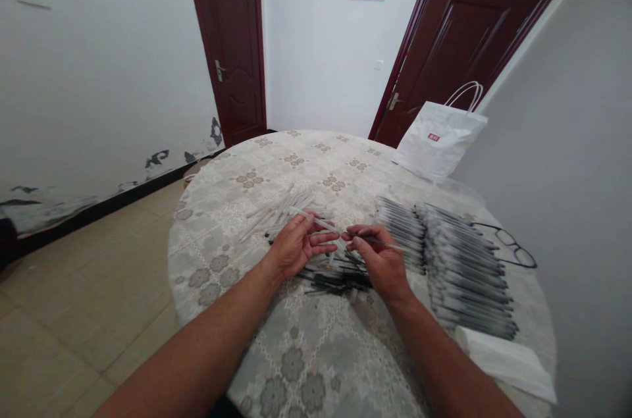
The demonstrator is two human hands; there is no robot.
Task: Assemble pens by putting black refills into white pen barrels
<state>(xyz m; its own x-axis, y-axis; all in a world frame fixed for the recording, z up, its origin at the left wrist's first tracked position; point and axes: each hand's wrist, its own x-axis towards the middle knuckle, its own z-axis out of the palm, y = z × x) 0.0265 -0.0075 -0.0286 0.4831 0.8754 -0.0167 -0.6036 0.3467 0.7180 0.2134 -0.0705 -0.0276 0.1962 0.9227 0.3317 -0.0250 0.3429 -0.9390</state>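
Note:
My left hand [296,248] pinches a translucent white pen barrel [323,223] between thumb and forefinger, its other fingers stretched out. Facing it, my right hand [385,263] is closed on a thin pen refill [402,247], whose tail sticks out to the right. The fingertips of both hands nearly meet over the table. Behind my left hand lies a loose pile of white pen barrels [269,212]. Several black slim pen parts [333,281] are heaped below and between my hands. Where barrel and refill come close, the detail is too small to tell whether they touch.
Right of my hands, pens with dark ends lie in a dense stack [467,266] and a second row [399,224]. Eyeglasses [511,245] rest beyond them. A white paper bag [442,141] stands at the back right, a white packet [508,362] at the front right of the round table [222,319].

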